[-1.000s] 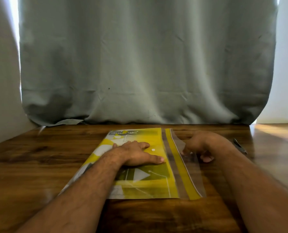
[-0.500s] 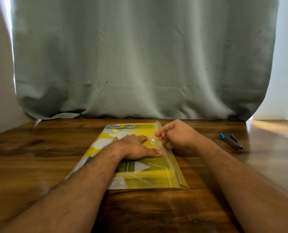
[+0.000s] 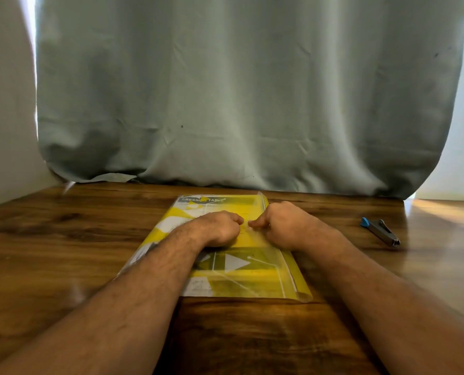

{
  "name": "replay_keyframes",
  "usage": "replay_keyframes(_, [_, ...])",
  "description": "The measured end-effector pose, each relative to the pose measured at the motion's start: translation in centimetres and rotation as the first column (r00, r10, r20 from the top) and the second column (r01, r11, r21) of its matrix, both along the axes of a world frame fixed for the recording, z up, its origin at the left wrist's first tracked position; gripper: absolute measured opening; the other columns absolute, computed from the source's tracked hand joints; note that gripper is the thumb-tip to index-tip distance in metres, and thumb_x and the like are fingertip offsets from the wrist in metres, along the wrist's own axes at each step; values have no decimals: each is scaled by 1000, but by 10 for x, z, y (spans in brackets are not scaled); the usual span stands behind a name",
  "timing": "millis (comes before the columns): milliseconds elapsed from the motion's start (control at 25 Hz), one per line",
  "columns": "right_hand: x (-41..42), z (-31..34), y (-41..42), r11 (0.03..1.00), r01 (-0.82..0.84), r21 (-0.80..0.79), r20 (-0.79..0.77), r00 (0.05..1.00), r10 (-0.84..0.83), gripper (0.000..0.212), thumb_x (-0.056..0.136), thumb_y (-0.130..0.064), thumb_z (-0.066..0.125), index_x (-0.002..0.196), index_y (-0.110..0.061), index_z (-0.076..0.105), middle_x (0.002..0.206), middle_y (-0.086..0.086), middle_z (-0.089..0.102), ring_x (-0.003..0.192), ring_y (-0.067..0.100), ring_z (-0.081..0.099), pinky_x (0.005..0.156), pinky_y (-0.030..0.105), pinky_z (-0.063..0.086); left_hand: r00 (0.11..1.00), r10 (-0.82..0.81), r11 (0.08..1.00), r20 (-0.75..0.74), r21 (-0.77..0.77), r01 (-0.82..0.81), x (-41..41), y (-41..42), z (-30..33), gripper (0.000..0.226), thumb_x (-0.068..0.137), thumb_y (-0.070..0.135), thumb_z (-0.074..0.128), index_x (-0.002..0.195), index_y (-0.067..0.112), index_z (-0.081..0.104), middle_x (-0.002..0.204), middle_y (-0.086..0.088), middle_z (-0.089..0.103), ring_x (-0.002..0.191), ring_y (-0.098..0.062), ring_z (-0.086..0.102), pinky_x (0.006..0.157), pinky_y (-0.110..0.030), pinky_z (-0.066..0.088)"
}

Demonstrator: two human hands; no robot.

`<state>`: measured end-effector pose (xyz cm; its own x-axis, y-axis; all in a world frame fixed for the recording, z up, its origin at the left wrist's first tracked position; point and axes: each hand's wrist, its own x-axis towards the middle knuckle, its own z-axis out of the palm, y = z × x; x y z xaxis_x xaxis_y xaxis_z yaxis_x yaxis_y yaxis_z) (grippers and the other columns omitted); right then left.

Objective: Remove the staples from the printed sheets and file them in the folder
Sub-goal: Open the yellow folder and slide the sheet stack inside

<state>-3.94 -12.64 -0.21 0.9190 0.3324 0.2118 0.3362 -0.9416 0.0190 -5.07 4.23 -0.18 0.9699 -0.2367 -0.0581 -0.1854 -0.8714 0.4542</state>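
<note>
A yellow folder [image 3: 241,269] with clear plastic cover lies flat mid-tabletop [image 3: 63,239]; its dark header strip carries blurred white lettering, not surely readable. The left hand [image 3: 220,228] and right hand [image 3: 277,226] rest on it, fingers curled, tips nearly meeting at the flap; whether they pinch it is unclear. A blue-tipped staple remover [image 3: 380,231] lies well right. A grey curtain [image 3: 239,90] hangs behind.

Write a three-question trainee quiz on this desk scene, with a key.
1. True or false: the staple remover lies on the folder.
2. Which hand is nearer the staple remover: A left hand, B right hand?
3. Fill in: both hands rest on the ____.

Key: 1 false, it lies on the table, apart from the folder. 2 B. 3 folder.
</note>
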Motion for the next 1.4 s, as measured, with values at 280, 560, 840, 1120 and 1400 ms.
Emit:
replay_keyframes(280, [10, -3, 11, 995, 53, -90, -12, 998, -54, 36, 94, -27, 54, 127, -23, 65, 122, 8, 66, 112, 28, 60, 94, 35, 51, 1000, -11, 1000, -2, -2, 11, -4, -1, 0, 51, 104, 21, 41, 153, 36, 39, 162, 2, 32, 147, -22, 31, 120, -39, 26])
replay_keyframes(560, [-10, -1, 17, 961, -1, -277, 114, 993, 34, 32, 103, -27, 40, 120, -11, 61, 117, 13, 63, 107, 30, 60, 85, 36, 48, 1000, 6, 1000, -1, -3, -6, -1, 0, -2, 53, 101, 19, 43, 152, 36, 41, 161, 2, 35, 146, -22, 34, 120, -39, 28])
replay_keyframes(840, [-23, 6, 20, 992, 101, -81, 149, 985, -88, 29, 95, -20, 51, 121, -9, 61, 121, 15, 62, 110, 33, 61, 92, 40, 50, 908, 361, 933, 214, -73, -353, 4, 19, 5, 41, 90, 33, 62, 130, 26, 63, 134, -6, 61, 121, -29, 57, 103, -43, 47])
replay_keyframes(1120, [-9, 9, -18, 713, 455, 533, -363, 885, -292, 29, 97, -20, 50, 88, 3, 64, 73, 16, 66, 47, 25, 61, 49, 32, 57, 823, 559, 721, -99, -433, -541, 18, 84, 13, 38, 87, 31, 77, 110, 2, 66, 113, -17, 69, 98, -33, 66, 83, -36, 52])
replay_keyframes(1400, [3, 8, -43, 513, 456, 727, -470, 876, -112, 16, 91, -19, 61, 100, -9, 71, 98, 15, 71, 74, 28, 63, 61, 34, 56, 872, 367, 272, -323, -860, -433, 17, 68, 21, 14, 96, 8, 59, 107, 2, 64, 76, -15, 72, 57, -28, 68, 47, -34, 56])
